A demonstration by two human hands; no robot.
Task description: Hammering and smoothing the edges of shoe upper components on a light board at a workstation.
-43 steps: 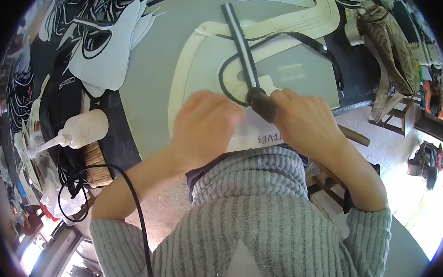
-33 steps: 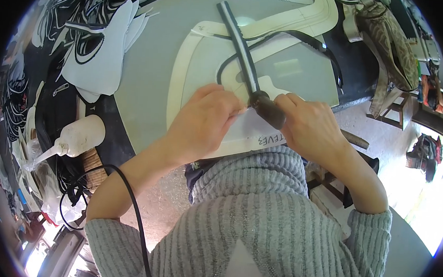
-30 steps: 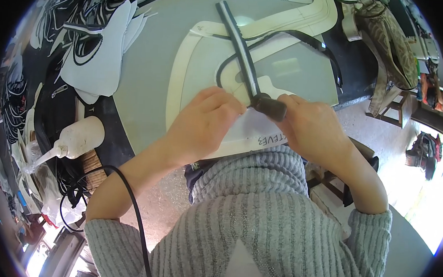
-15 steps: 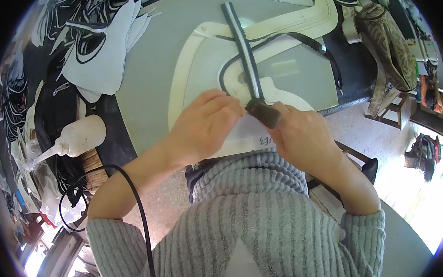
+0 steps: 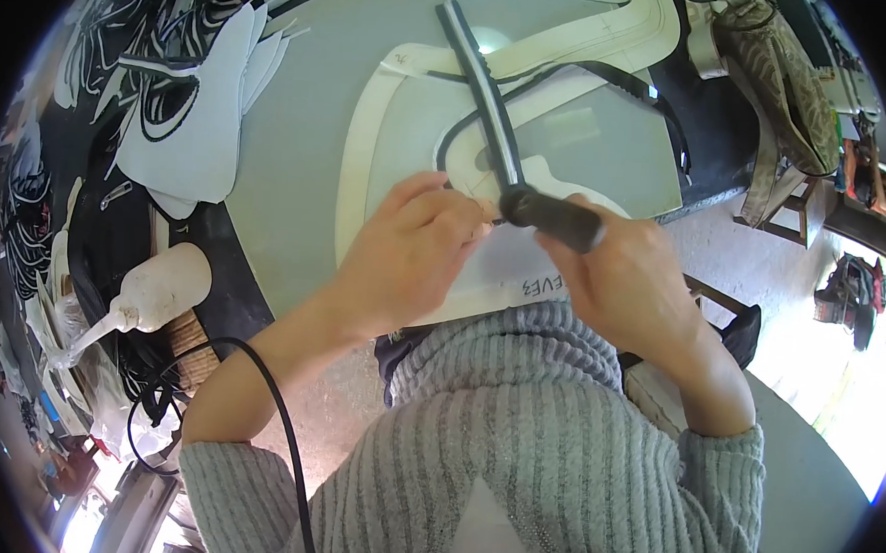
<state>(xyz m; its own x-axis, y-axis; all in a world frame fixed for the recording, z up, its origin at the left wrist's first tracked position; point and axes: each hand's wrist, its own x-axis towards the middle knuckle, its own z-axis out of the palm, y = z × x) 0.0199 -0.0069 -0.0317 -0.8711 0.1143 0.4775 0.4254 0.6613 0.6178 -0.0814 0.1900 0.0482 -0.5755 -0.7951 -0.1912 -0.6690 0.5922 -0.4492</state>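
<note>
My left hand (image 5: 413, 243) is closed in a pinch at the inner edge of a curved cream piece (image 5: 387, 93), on the end of a narrow black strip (image 5: 444, 141). That strip curves round the edge, passes under a metal bar (image 5: 481, 83) and trails off to the right. My right hand (image 5: 628, 276) is closed round a hammer, whose dark head (image 5: 556, 217) shows just beyond the fingers, over the bar's near end. Its handle is mostly hidden by the hand. Between the hands and my lap lies the pale lower part of the piece, with handwriting on it.
A green-grey board (image 5: 288, 168) lies under the work on a dark table. At left are a white squeeze bottle (image 5: 167, 282), stacked white cut pieces (image 5: 184, 148) and bundled black-and-white strips (image 5: 181, 12). A patterned bag (image 5: 779, 84) stands at far right. A black cable (image 5: 280, 418) crosses my left arm.
The hammer's head has lifted a little and swung to the right, with my right hand turning with it. My left hand stays nearly in place at the strip.
</note>
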